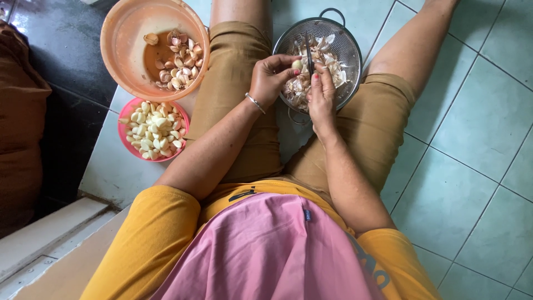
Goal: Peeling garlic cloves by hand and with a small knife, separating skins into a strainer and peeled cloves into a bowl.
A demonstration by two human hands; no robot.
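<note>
Pale garlic clove [298, 64] pinched in left hand [270, 79] over round steel mesh colander [350, 50] of papery skins; right hand [322, 91] grips dark-bladed knife [308, 55] vs clove. Hands touching. Pink bowl w/ peeled cloves [127, 141] & orange plastic basin [125, 33] sit at left.

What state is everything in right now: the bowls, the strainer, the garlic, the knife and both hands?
Orange bowl: partly filled with unpeeled cloves.
Pink bowl: full of peeled cloves.
Metal strainer: holds garlic skins.
Garlic clove: pinched in left hand.
Left hand: closed on the clove.
Right hand: gripping the knife.
Knife: blade at the clove.
</note>
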